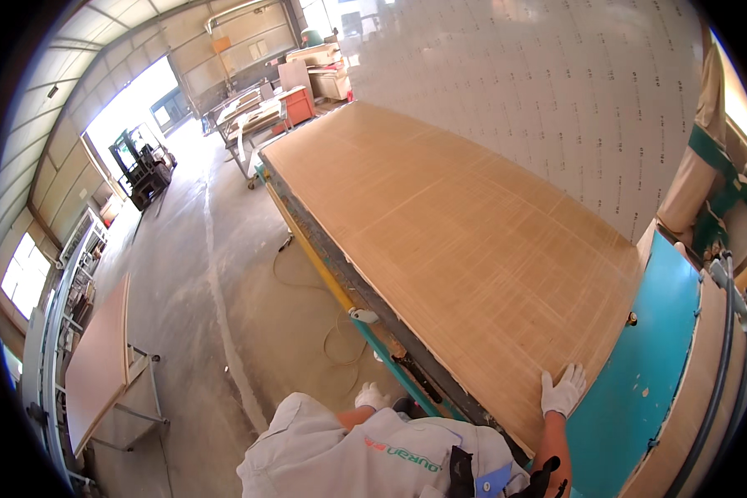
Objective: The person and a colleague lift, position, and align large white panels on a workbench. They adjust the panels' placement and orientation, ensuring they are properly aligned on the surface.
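Note:
A large light-brown wooden sheet (465,224) lies across a long worktable with a yellow and green side rail (307,245). My right hand (564,390), in a white glove, rests flat on the sheet's near right corner with its fingers spread. It holds nothing. My left hand (372,396), also white-gloved, is low beside my body, near the rail and apart from the sheet. Its fingers are small and foreshortened, so their pose is unclear. Along the sheet's far side rises a big, glossy whitish panel (539,91) covered with rows of small dark printed marks.
A turquoise surface (639,357) adjoins the sheet on the right, beside dark hoses (718,373). Beige material with green bands (701,166) stands beyond. At left are a wheeled stand with a pinkish board (100,357) and a forklift (145,170). A thin cable (332,353) lies on the floor.

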The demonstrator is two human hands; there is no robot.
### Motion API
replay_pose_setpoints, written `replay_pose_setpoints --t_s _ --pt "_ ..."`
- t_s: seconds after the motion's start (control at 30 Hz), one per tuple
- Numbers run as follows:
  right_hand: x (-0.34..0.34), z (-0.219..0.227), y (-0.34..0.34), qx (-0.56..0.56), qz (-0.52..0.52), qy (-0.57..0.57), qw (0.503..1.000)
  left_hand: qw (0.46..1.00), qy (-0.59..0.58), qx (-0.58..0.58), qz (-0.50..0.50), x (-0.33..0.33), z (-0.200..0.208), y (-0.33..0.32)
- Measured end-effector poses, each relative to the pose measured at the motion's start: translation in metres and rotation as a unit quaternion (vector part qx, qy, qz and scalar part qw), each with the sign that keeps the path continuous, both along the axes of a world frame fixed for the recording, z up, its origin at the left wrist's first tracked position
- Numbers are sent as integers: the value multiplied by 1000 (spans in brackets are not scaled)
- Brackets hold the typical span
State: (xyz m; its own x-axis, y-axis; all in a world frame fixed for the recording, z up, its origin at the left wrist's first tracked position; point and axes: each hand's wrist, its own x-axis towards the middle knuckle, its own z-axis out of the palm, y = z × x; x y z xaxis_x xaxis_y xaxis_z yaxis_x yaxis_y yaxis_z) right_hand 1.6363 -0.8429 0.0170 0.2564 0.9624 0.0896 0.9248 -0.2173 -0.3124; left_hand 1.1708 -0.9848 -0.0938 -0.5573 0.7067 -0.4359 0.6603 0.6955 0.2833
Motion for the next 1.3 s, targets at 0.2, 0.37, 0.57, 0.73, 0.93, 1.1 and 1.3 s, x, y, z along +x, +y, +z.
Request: replay_pose_setpoints --t_s 0.2,0.37,0.57,0.73,0.93,1.1,1.3 --pt "-4 2 2 -9 3 -8 1000 1000 -2 22 17 8 -4 -11" --pt "-6 5 4 -20 6 -9 1000 1000 -5 -4 20 2 -13 -21" --pt "-7 4 3 -9 10 -19 1000 999 1 -9 31 -2 -4 -28" --pt "-3 -3 1 -8 3 -25 1000 998 -38 -10 58 -3 37 -43" --pt "-6 -3 1 -21 0 -30 999 992 -30 -65 100 -38 6 -95" --pt "-7 -3 3 -5 1 -16 1000 980 -25 -96 174 -68 -39 -122" --pt "0 -10 1 -1 -1 -10 1000 980 -54 -80 176 -61 -35 -102"
